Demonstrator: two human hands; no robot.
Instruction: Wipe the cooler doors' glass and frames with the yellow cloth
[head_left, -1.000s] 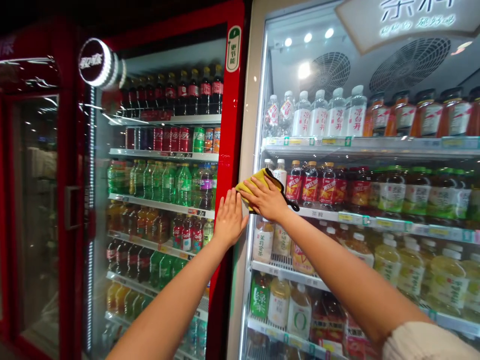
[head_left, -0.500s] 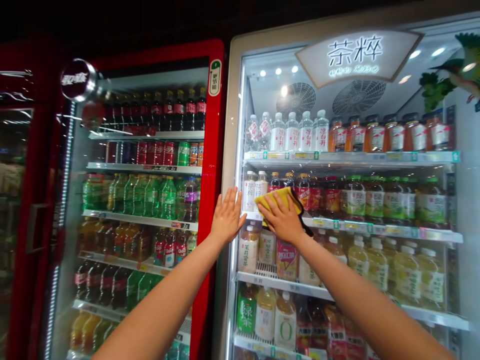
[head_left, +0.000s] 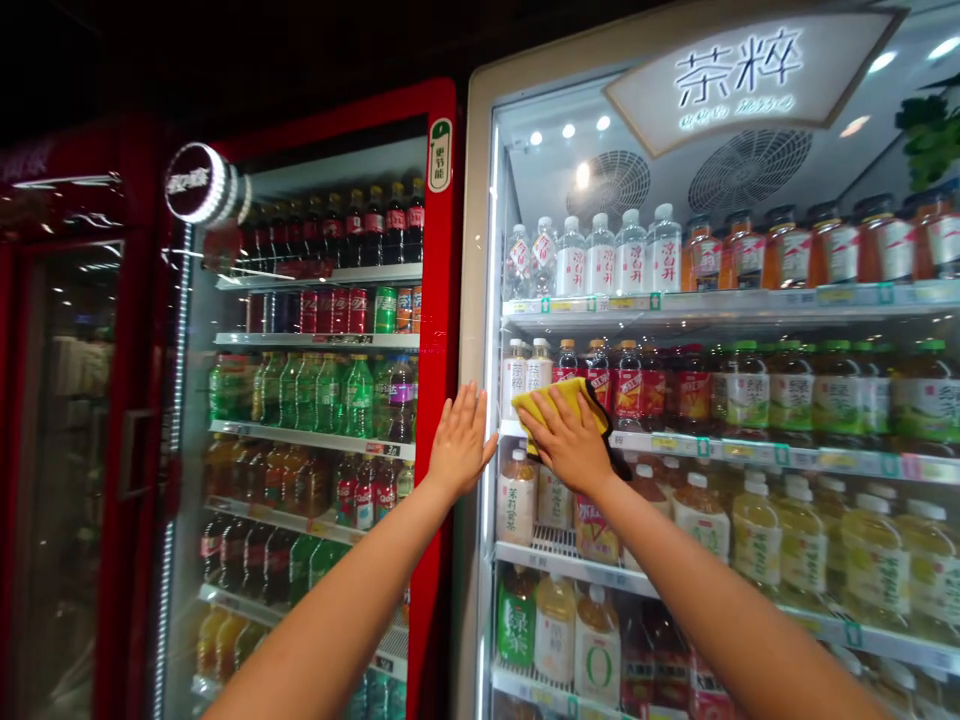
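Note:
My left hand point(head_left: 460, 440) lies flat with its fingers up on the light frame point(head_left: 477, 270) of the right-hand drinks fridge, near the frame's inner edge. To its right, my right hand point(head_left: 570, 436) presses a yellow cloth point(head_left: 534, 408) with a dark border against the fridge's glass door. Its fingers are spread over the cloth, which sticks out past them at the left and the upper right. Behind the glass, bottles with white caps stand on the shelf beside the cloth, and a red-labelled bottle point(head_left: 628, 385) shows to its right.
A red-framed fridge point(head_left: 439, 300) with bottles and cans stands at the left, a round sign point(head_left: 196, 183) on its upper corner. Farther left is another red cabinet with a handle point(head_left: 135, 453). A lit sign point(head_left: 750, 80) crosses the top of the right fridge.
The view has shifted, so the fridges appear farther right and the right one larger. Both hands keep nearly the same places in view, the right one still on the cloth.

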